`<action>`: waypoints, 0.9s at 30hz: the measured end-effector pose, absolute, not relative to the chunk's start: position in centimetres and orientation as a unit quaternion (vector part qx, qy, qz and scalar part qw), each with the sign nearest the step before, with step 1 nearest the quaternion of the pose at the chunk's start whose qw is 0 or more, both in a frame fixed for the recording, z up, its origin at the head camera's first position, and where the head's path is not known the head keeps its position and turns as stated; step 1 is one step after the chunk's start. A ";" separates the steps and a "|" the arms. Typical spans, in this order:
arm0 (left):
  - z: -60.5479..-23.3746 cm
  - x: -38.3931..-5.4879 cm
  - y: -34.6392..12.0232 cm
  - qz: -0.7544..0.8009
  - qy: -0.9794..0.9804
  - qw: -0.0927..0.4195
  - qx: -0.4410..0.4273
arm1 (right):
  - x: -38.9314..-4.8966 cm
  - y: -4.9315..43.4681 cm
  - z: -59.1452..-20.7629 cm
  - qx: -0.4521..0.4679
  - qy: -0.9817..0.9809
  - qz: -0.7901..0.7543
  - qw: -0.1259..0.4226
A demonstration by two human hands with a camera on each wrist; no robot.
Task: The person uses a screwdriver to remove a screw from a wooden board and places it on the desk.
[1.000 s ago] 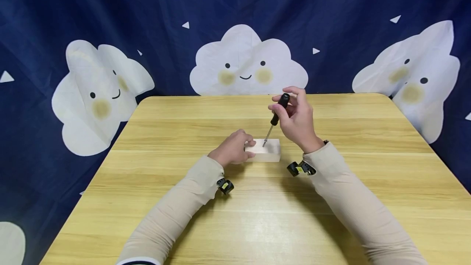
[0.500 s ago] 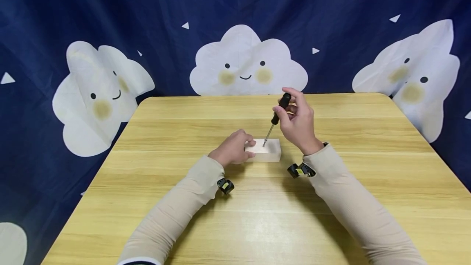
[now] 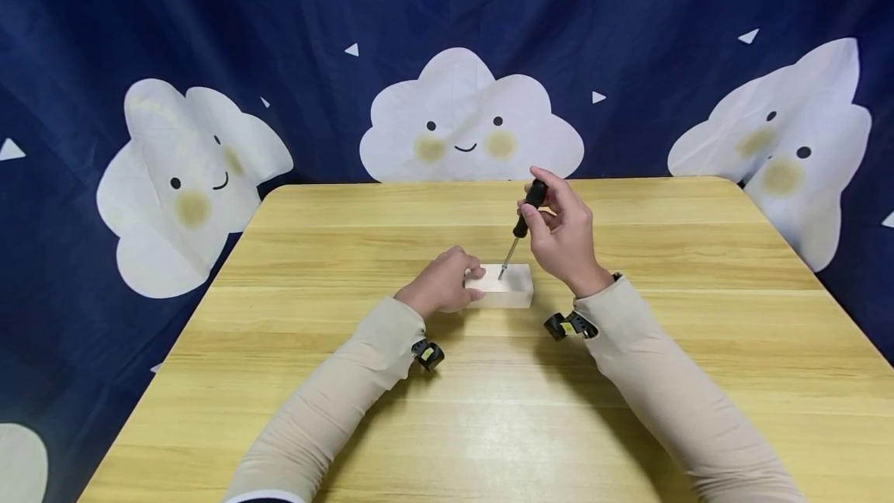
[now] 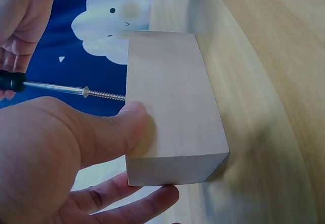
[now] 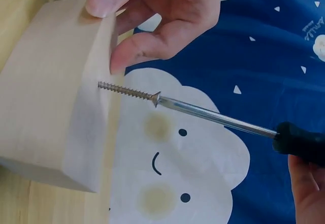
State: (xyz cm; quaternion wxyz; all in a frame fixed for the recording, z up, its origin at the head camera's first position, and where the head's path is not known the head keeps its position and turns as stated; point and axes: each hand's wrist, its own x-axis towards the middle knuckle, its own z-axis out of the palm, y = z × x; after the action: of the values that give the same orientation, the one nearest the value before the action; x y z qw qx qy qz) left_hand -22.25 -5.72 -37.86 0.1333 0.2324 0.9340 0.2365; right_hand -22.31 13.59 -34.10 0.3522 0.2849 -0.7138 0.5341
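Note:
A pale wooden block (image 3: 513, 298) lies on the table. My left hand (image 3: 443, 279) grips its left end, thumb on the near side and fingers over the top and far side. From the block's top face a screw (image 5: 127, 90) sticks out, its tip at the wood and most of its thread showing. A screwdriver (image 3: 520, 227) with a black handle and bright shaft stands tilted, its tip in the screw head. My right hand (image 3: 566, 235) holds the screwdriver's handle between thumb and fingers, with the index finger up near the handle's end.
The light wood-grain table (image 3: 461, 425) has its far edge a little beyond the right hand. Behind it hangs a dark blue curtain (image 3: 314, 6) with white cloud prints. A small black camera (image 3: 556, 325) sits at the right wrist.
The fingers of my right hand have shifted round the screwdriver's handle, and the handle has swayed slightly. The left hand and block stay in place.

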 end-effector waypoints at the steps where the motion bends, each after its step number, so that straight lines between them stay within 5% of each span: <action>1: -37.9 -22.3 -5.7 0.236 0.934 0.133 0.232 | -22.3 13.5 -34.1 0.295 -0.709 0.539 0.346; 10: -37.8 -22.2 -5.9 0.239 0.933 0.130 0.234 | -22.1 12.8 -34.1 0.253 -0.712 0.517 0.403; 27: -37.7 -22.2 -5.7 0.233 0.933 0.132 0.239 | -22.2 13.0 -33.9 0.275 -0.707 0.520 0.393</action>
State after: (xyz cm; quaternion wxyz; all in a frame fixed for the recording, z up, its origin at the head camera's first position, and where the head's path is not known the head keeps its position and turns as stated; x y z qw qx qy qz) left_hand -22.23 -5.70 -37.74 0.1322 0.2387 0.9334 0.2328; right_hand -22.18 12.98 -33.88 0.3925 0.2751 -0.7073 0.5196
